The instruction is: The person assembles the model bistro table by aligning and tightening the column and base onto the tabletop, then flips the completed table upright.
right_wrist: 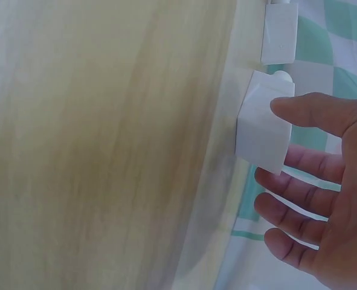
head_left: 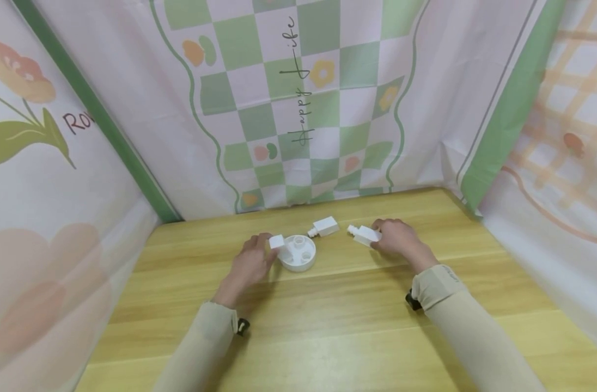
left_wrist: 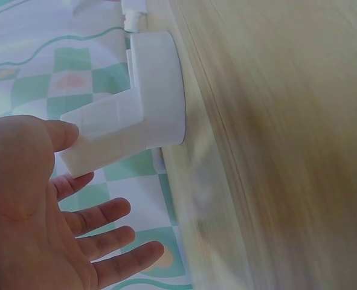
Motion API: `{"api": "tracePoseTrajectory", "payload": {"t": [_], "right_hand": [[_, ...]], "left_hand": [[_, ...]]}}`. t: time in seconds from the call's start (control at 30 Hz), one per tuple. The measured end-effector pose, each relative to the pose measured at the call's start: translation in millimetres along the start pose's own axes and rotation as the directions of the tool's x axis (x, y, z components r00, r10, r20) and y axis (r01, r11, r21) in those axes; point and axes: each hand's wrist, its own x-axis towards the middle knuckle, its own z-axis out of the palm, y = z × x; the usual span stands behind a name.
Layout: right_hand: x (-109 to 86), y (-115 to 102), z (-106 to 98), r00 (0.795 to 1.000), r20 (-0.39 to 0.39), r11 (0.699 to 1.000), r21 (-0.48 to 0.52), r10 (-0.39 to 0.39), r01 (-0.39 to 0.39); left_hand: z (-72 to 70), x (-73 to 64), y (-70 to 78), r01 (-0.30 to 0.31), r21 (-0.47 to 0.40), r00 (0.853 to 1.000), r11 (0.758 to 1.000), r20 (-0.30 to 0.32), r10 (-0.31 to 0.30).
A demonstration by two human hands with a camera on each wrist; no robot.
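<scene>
White cloth (head_left: 43, 201) with big flower prints hangs on our far left, edged by a green strip. Next comes our left sleeve (head_left: 195, 343), beige and pushed back a bit, then our left hand (head_left: 249, 265). We've got the first white block (head_left: 276, 242) pinched between that thumb and index finger, other fingers spread loose. It sticks up from the round white base (head_left: 299, 267) and leans left, but its lower end is hidden, so we can't tell if it's seated in there. Base lies flat on the wooden table (head_left: 303, 337), round sockets facing up, at least two in plain sight. Checked cloth (head_left: 279, 117) behind it says "Happy Life" btw. Just right of the base, the second block (head_left: 326, 225) lies on the table, its narrow neck pointing at the rim. Further along is the third block (head_left: 365, 236), neck leftward too, with our right hand (head_left: 398, 239) gripping its other end, thumb on one face. Can't tell if it's touching the table. Then our right sleeve (head_left: 470, 326), also beige, and lastly some orange-checked cloth (head_left: 573, 109) on the far right
</scene>
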Motion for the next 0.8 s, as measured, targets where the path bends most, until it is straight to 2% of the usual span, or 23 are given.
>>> {"api": "tracePoseTrajectory", "payload": {"t": [0.47, 0.8], "right_hand": [[-0.3, 0.2, 0.4, 0.998, 0.028, 0.998, 0.026, 0.062, -0.063], [2.9, 0.4, 1.7, 0.997, -0.024, 0.992, 0.098, 0.078, -0.075]], "left_hand": [[-1.9, -0.3, -0.1, -0.014, -0.005, 1.000, 1.000, 0.001, 0.014], [-1.2, -0.2, -1.0, -0.017, -0.011, 1.000, 1.000, 0.005, 0.017]]}}
